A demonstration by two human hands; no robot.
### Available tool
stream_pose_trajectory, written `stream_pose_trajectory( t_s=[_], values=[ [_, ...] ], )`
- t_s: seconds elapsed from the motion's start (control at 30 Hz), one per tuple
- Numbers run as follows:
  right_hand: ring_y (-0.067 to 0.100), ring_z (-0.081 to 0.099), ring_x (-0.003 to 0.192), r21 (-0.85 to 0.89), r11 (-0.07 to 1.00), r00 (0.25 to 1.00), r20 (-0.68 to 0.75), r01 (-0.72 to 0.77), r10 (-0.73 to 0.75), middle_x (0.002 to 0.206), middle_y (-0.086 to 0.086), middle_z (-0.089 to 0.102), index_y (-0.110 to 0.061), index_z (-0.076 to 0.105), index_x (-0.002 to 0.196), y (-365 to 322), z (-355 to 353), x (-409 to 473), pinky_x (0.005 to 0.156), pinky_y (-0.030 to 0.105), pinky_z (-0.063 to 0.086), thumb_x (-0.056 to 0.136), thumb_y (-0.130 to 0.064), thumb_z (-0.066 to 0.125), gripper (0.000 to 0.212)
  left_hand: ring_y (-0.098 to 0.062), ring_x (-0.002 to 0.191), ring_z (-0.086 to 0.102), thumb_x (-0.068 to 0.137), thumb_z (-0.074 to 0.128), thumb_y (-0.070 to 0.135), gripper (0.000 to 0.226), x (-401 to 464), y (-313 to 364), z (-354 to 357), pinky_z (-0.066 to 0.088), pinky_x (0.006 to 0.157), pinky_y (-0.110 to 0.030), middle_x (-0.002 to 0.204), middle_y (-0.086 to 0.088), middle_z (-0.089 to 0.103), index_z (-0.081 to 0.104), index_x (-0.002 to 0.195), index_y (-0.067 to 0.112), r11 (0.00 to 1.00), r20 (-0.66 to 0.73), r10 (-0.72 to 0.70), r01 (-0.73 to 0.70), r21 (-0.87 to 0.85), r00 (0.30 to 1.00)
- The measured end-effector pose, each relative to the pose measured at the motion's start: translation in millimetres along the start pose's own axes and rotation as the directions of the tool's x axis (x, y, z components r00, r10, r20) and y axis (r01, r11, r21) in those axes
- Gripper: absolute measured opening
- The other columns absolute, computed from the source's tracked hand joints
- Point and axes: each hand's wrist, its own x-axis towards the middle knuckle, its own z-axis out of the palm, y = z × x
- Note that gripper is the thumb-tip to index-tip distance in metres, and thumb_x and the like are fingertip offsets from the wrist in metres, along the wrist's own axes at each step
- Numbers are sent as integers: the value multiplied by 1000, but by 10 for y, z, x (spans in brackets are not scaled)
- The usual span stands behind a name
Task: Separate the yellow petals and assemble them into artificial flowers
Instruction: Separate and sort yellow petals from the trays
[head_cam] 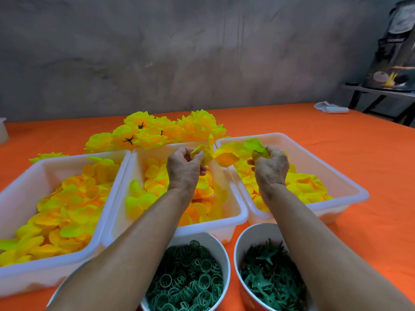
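Three white trays hold loose yellow petals: a left tray (27, 189), a middle tray (235, 209) and a right tray (350, 189). My left hand (184, 169) is raised over the middle tray, pinching a yellow petal piece (201, 153). Over the right tray, my right hand (270, 167) grips another bunch of yellow petals (233, 153). The two bunches nearly touch between my hands. Finished yellow flowers (157, 133) lie in a heap behind the trays.
Two white bowls stand at the front: one with green ring-shaped bases (190, 281), one with green star-shaped calyxes (269, 279). The table has an orange cloth (336, 135). A white roll (332, 108) lies far right. A grey wall is behind.
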Motion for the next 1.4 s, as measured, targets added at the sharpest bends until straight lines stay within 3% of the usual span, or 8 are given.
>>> stream_pose_trajectory(
  t_s=[0.3, 0.43, 0.6, 0.83, 1.17, 1.27, 1.33, 1.4],
  values=[
    [41, 58, 97, -173, 977, 968, -237, -122, 79, 103, 27, 65, 6, 65, 95, 24, -164, 79, 78, 39, 39, 80, 4, 50, 21, -12, 48, 50, 90, 59, 3, 10, 82, -35, -37, 47, 45, -23, 74, -10, 58, 63, 98, 0, 999, -132, -35, 35, -2, 991],
    [40, 61, 97, -183, 968, 974, -173, -175, 143, 101, 24, 67, 1, 64, 95, 27, -115, 97, 79, 43, 49, 83, -4, 48, 20, -7, 43, 53, 90, 58, 3, 5, 33, -8, -14, 49, 43, -22, 73, -10, 62, 61, 94, 5, 999, -63, -25, 23, -27, 998],
    [35, 57, 108, -317, 928, 981, -70, -195, 182, 113, 19, 65, -6, 65, 105, 24, -169, 82, 84, 33, 43, 82, -8, 55, 26, -4, 43, 56, 92, 54, 2, 13, 17, 41, -20, 50, 42, -20, 69, -7, 62, 62, 84, 9, 985, 13, -86, 87, -146, 996],
    [35, 39, 127, -504, 852, 984, 22, -142, 177, 133, 15, 48, -18, 49, 131, 20, -158, 16, 100, 38, 36, 76, -18, 68, 57, -5, 44, 59, 93, 54, 2, 16, 13, 45, -14, 51, 43, -20, 69, -8, 60, 59, 79, 7, 954, 93, -163, 181, -237, 982],
    [33, 47, 119, -601, 799, 991, 109, 2, 79, 110, 12, 66, -18, 73, 95, -8, -82, -27, 94, 38, 36, 86, -34, 57, 24, -5, 44, 58, 93, 54, 2, 16, 24, 52, -19, 50, 42, -20, 68, -8, 59, 59, 78, 8, 925, 152, -222, 258, -279, 963],
    [29, 55, 107, -485, 870, 996, 47, 86, -72, 98, 10, 70, -22, 74, 88, -15, -91, -31, 89, 34, 40, 76, -22, 69, 13, -6, 44, 59, 93, 54, 2, 17, 29, 47, -21, 51, 43, -20, 68, -8, 59, 59, 78, 9, 926, 153, -219, 255, -278, 964],
    [21, 59, 88, -218, 963, 988, 36, 157, -153, 90, 13, 72, -17, 74, 85, -34, -90, -37, 82, 32, 44, 79, -23, 70, 10, -6, 45, 59, 93, 54, 3, 17, 32, 46, -19, 50, 43, -20, 68, -7, 60, 60, 78, 9, 929, 157, -216, 253, -271, 964],
    [23, 56, 74, -14, 986, 984, 68, 163, -162, 81, 18, 70, -7, 71, 75, -73, -78, -68, 76, 35, 45, 86, -33, 64, 29, -4, 45, 58, 93, 54, 4, 17, 33, 41, -15, 49, 43, -19, 69, -7, 60, 59, 78, 10, 937, 155, -210, 244, -251, 965]
  ],
)
